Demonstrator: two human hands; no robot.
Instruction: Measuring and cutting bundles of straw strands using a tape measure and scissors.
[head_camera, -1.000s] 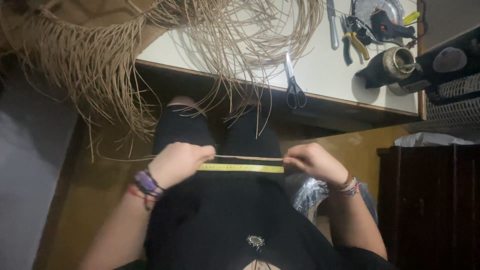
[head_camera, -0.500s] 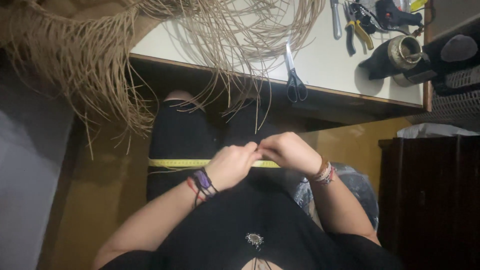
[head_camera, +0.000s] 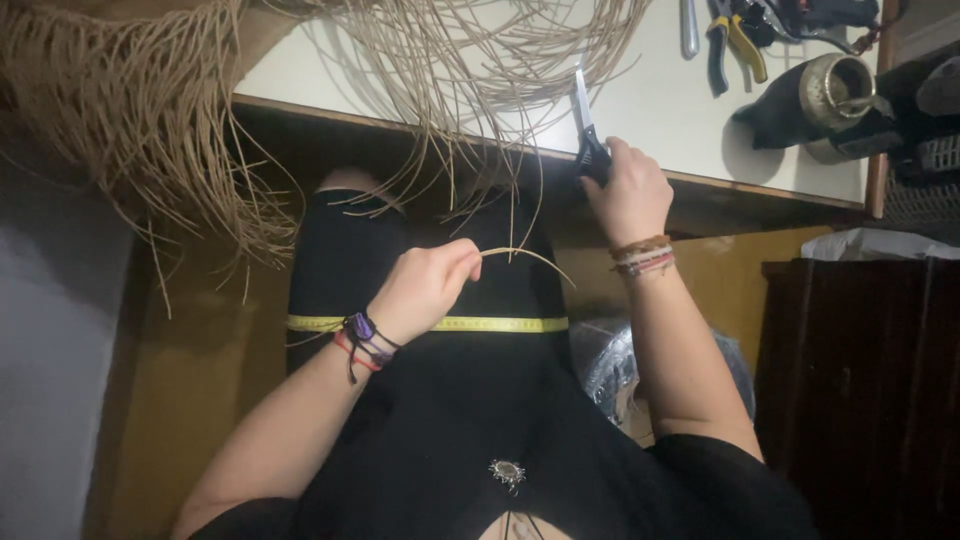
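Observation:
My left hand (head_camera: 422, 287) hovers over my lap and pinches a thin tan reed strand (head_camera: 528, 256) that arcs off to the right. A yellow measuring tape (head_camera: 500, 324) lies across my black-clothed thighs just below that hand. My right hand (head_camera: 628, 192) has reached up to the table's front edge and is closed on the black handles of a pair of scissors (head_camera: 583, 112), whose blades point away across the white tabletop (head_camera: 650, 100).
A large bundle of tan reeds (head_camera: 160, 110) spills over the table's left end and front edge. Pliers (head_camera: 735, 40), a metal tool and a dark brass-rimmed vessel (head_camera: 830, 95) lie at the far right. A dark wooden cabinet (head_camera: 860, 390) stands on my right.
My hands, together over the tape half a second ago, have parted. The right hand rose to the table and took the scissors; the left stayed, keeping the strand.

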